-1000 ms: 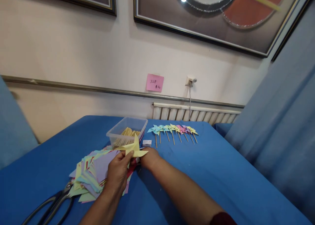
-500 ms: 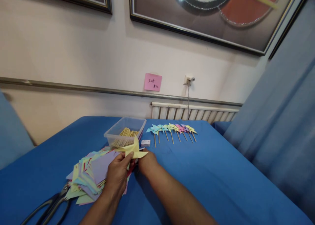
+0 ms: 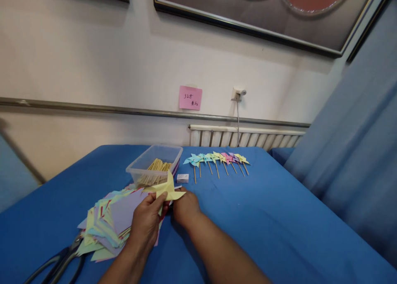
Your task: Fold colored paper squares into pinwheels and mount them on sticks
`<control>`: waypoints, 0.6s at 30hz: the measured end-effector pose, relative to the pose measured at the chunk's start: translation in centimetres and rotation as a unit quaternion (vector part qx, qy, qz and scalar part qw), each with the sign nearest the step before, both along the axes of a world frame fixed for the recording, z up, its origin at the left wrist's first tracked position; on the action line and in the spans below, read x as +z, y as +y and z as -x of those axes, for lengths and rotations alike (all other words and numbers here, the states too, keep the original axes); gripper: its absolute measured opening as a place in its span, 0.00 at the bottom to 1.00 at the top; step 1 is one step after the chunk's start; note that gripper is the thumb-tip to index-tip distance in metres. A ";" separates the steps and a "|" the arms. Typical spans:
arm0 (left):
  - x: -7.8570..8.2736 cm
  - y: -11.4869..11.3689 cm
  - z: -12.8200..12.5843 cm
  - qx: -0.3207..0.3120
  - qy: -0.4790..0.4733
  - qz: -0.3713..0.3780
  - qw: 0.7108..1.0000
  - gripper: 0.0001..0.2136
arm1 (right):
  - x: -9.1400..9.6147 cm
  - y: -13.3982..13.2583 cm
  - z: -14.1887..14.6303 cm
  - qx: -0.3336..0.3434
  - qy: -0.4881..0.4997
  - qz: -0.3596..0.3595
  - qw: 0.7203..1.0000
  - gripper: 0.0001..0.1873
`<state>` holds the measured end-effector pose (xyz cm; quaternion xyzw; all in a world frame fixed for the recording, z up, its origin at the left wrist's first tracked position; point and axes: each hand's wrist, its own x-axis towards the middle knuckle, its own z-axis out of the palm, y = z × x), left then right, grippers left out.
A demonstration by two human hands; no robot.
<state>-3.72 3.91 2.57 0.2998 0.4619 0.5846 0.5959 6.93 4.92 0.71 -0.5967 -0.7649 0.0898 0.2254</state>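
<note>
My left hand pinches a yellow paper pinwheel between thumb and fingers, its folded points standing out. Close against the pinwheel's right side is my right hand, its fingers curled and mostly hidden from me. A narrow white edge and something dark show between the two hands, but what the right hand grips cannot be made out. Under and left of my left hand spreads a heap of coloured paper sheets. Just beyond the hands lies a small white box.
A clear plastic box of thin wooden sticks stands behind the paper. Several finished pinwheels on sticks lie in a row at the back. Dark-handled scissors rest at the left front of the blue-covered table.
The view has shifted slightly. Both hands stay together at the yellow pinwheel, with hardly any visible movement.
</note>
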 end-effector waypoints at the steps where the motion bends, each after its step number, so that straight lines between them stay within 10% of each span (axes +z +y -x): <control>1: 0.0 0.0 0.0 0.001 0.000 0.001 1.000 0.14 | -0.1 0.1 0.0 -0.002 0.000 0.000 1.000 0.16; 18: 0.2 -0.2 -0.2 0.005 0.025 0.011 1.000 0.14 | -0.6 0.3 -0.6 -0.007 0.027 0.007 1.000 0.15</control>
